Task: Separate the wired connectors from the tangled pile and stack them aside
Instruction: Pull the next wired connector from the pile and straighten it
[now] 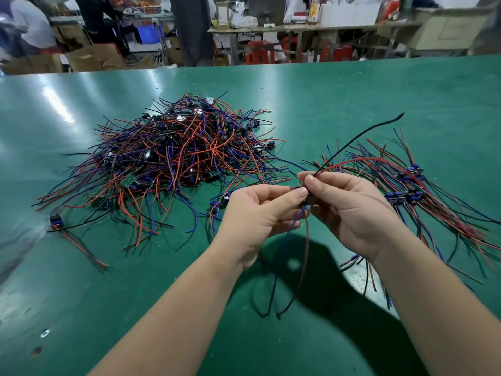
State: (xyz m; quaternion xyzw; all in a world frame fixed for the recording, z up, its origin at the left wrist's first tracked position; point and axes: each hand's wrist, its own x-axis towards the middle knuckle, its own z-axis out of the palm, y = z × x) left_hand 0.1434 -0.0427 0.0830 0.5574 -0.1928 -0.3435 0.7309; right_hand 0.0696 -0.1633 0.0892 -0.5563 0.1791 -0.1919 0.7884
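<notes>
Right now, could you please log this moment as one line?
left hand: pinches small black wired connector | right hand: pinches its wires | tangled red-blue-black wire pile: left | sorted connector stack: right

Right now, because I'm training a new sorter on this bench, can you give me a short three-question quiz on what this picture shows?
1. True or false: the tangled pile lies left of the sorted stack.
2. The left hand and right hand together pinch: A) one wired connector, B) a cutter, C) nothing.
3. Fill in: the table top is ___ in colour.
Key: 1 true; 2 A; 3 green.
</notes>
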